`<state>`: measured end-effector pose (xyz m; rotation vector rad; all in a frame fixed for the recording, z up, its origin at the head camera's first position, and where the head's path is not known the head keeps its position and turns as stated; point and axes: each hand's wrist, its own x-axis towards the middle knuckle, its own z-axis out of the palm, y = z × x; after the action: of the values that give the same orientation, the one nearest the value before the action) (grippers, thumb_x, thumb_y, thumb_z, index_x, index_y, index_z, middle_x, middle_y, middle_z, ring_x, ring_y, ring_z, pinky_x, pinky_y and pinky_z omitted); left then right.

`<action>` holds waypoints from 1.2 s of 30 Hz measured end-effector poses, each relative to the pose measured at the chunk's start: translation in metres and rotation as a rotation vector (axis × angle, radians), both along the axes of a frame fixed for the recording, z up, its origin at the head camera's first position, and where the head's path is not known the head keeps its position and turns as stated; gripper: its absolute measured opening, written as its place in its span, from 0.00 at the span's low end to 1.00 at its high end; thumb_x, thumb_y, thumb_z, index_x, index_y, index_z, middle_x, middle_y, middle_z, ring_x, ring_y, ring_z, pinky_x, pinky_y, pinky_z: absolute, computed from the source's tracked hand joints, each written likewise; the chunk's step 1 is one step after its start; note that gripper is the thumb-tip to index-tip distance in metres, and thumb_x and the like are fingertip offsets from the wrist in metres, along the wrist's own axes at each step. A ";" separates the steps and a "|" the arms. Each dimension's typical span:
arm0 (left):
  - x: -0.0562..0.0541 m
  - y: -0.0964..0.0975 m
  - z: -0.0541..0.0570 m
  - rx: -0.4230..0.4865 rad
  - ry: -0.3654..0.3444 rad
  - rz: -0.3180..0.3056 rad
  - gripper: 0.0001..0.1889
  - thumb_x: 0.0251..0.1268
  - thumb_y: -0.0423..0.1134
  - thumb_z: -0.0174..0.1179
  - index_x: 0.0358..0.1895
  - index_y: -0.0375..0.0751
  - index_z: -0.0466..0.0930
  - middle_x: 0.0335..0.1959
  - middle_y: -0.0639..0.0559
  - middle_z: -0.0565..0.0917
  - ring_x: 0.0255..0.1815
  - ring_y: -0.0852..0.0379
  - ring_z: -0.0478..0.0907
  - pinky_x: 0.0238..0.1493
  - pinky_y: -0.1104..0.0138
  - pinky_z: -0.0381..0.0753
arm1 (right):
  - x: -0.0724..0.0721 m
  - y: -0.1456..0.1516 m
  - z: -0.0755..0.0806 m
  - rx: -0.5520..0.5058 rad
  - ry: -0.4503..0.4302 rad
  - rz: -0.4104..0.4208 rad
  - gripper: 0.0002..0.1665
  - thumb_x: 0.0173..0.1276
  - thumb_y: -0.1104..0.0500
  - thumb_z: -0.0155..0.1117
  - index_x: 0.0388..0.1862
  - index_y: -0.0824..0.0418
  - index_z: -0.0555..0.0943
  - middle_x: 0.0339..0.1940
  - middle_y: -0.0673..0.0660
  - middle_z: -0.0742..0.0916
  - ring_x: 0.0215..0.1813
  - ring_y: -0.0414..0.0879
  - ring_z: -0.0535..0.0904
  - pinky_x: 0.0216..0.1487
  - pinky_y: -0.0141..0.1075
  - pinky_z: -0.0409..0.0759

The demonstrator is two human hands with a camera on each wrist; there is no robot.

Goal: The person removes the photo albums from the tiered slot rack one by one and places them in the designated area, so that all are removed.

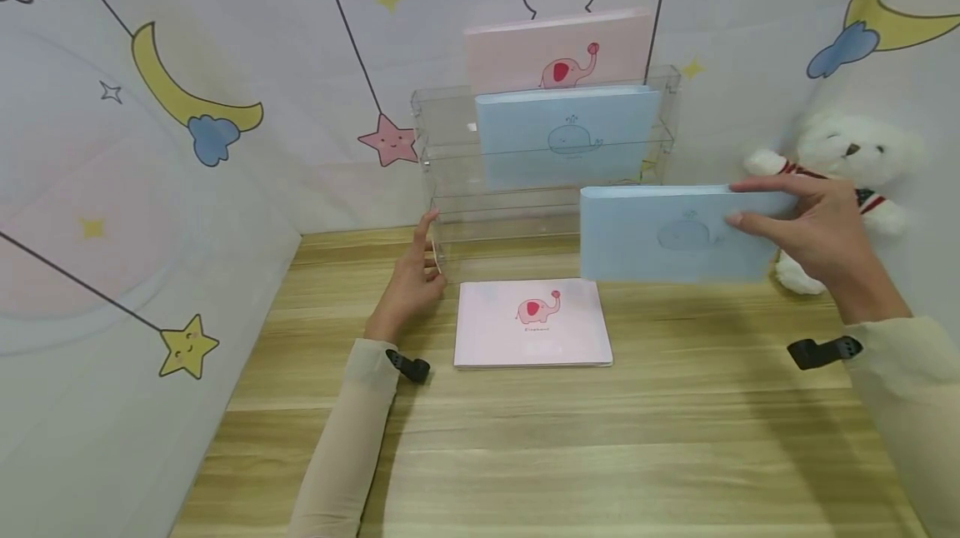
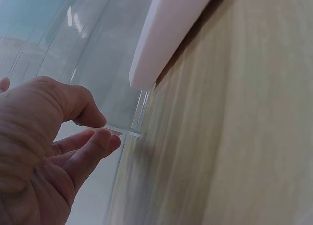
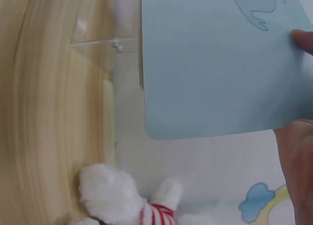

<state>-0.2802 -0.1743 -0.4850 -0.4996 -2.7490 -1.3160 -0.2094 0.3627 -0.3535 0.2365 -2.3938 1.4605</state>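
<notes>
My left hand [image 1: 409, 288] pinches the lower front edge of a clear, tiered rack [image 1: 487, 227] between thumb and fingers; the left wrist view shows the clear side panel [image 2: 113, 131] at the fingertips. A light blue notebook [image 1: 626, 242] with a whale drawing is held by its right end in my right hand [image 1: 828, 230], thumb on the cover. It hangs in front of the rack's lower right part and hides it. Another blue whale notebook [image 1: 517, 126] stands in the rack's middle tier. Behind it, higher up, stands a pink elephant notebook [image 1: 502, 59].
A second pink elephant notebook [image 1: 487, 338] lies flat on the wooden table [image 1: 570, 455], just before the rack. At the right, a white teddy bear [image 1: 862, 146] in a red-striped top sits against the patterned wall cloth [image 1: 277, 5], partly behind my right hand.
</notes>
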 end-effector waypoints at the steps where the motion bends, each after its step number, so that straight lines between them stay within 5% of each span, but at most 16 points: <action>1: 0.000 0.000 0.000 -0.002 -0.001 0.002 0.61 0.63 0.21 0.62 0.85 0.81 0.38 0.68 0.29 0.77 0.61 0.33 0.87 0.62 0.43 0.88 | 0.001 0.001 -0.002 0.003 -0.015 -0.010 0.25 0.62 0.71 0.80 0.59 0.62 0.90 0.49 0.33 0.90 0.40 0.27 0.90 0.37 0.21 0.86; 11: 0.001 0.001 0.002 -0.015 -0.007 0.009 0.62 0.63 0.21 0.62 0.84 0.82 0.38 0.69 0.29 0.76 0.61 0.32 0.86 0.61 0.42 0.88 | -0.001 0.017 -0.016 -0.142 -0.052 0.055 0.26 0.59 0.78 0.76 0.58 0.66 0.89 0.50 0.39 0.91 0.42 0.32 0.90 0.40 0.22 0.86; 17: 0.001 0.002 0.003 -0.019 -0.013 0.016 0.62 0.63 0.21 0.62 0.85 0.82 0.38 0.69 0.29 0.76 0.61 0.33 0.86 0.62 0.42 0.88 | 0.001 0.026 -0.021 -0.040 -0.148 -0.005 0.25 0.61 0.73 0.78 0.58 0.62 0.90 0.50 0.32 0.88 0.41 0.30 0.88 0.38 0.23 0.85; 24: 0.000 0.001 0.001 -0.014 -0.018 0.012 0.62 0.63 0.21 0.62 0.84 0.82 0.38 0.70 0.28 0.75 0.62 0.32 0.86 0.63 0.42 0.88 | -0.002 0.037 -0.032 0.064 -0.298 -0.064 0.25 0.63 0.62 0.82 0.60 0.50 0.91 0.49 0.24 0.83 0.39 0.27 0.85 0.36 0.25 0.85; 32: -0.003 -0.003 -0.003 0.007 0.019 -0.019 0.60 0.61 0.21 0.61 0.85 0.76 0.40 0.67 0.27 0.76 0.61 0.32 0.86 0.61 0.43 0.89 | -0.009 0.042 -0.045 0.015 -0.476 -0.019 0.23 0.67 0.57 0.81 0.53 0.30 0.90 0.38 0.24 0.87 0.37 0.33 0.88 0.36 0.34 0.90; 36: -0.005 -0.002 -0.005 0.001 0.024 -0.021 0.60 0.61 0.22 0.62 0.85 0.76 0.40 0.68 0.27 0.76 0.61 0.31 0.86 0.61 0.42 0.89 | -0.009 0.043 -0.052 0.038 -0.498 0.010 0.22 0.68 0.57 0.79 0.52 0.29 0.90 0.38 0.23 0.85 0.37 0.32 0.87 0.36 0.33 0.90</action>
<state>-0.2847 -0.1765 -0.4896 -0.5422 -2.7307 -1.3072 -0.2181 0.4057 -0.4052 -0.1253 -2.8056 1.6308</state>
